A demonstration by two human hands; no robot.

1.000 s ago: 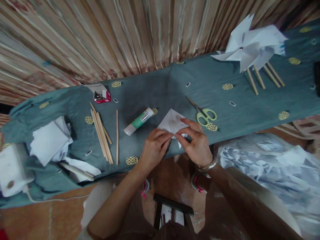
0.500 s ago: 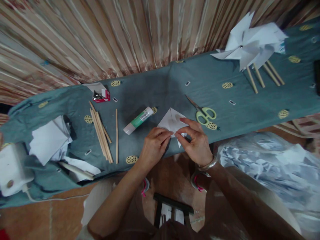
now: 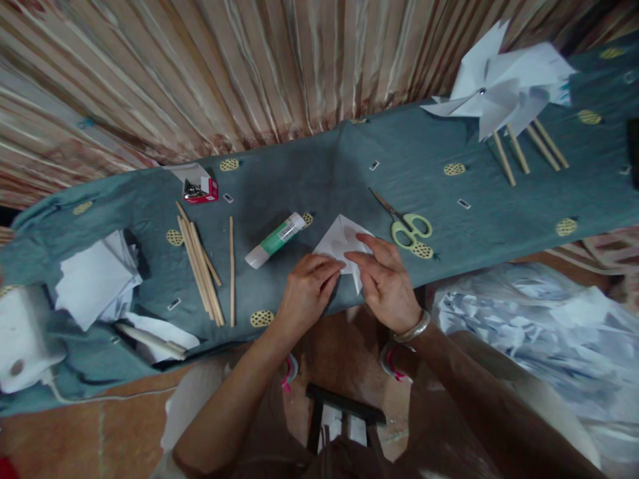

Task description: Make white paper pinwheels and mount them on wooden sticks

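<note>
A small sheet of white paper (image 3: 342, 234), creased and partly folded, lies near the table's front edge under both hands. My left hand (image 3: 310, 287) pinches its near left edge between thumb and fingers. My right hand (image 3: 388, 278), with a bracelet at the wrist, rests over the paper's right side with its fingers apart, thumb by a pointed flap. Just right of the paper lie scissors (image 3: 407, 227) with light green handles. A green and white glue stick (image 3: 275, 239) is on its side to the left.
Wooden sticks (image 3: 200, 269) lie left of the glue stick, near a small red box (image 3: 200, 189) of metal pieces. Paper squares (image 3: 100, 276) are stacked at far left beside a white device (image 3: 27, 342). Paper pinwheels (image 3: 492, 86) lie at back right; a plastic bag (image 3: 539, 332) stands below.
My right hand's thumb and index finger have parted, and the thumb has moved slightly right, away from my left fingertips. The left hand keeps its pinch on the paper.
</note>
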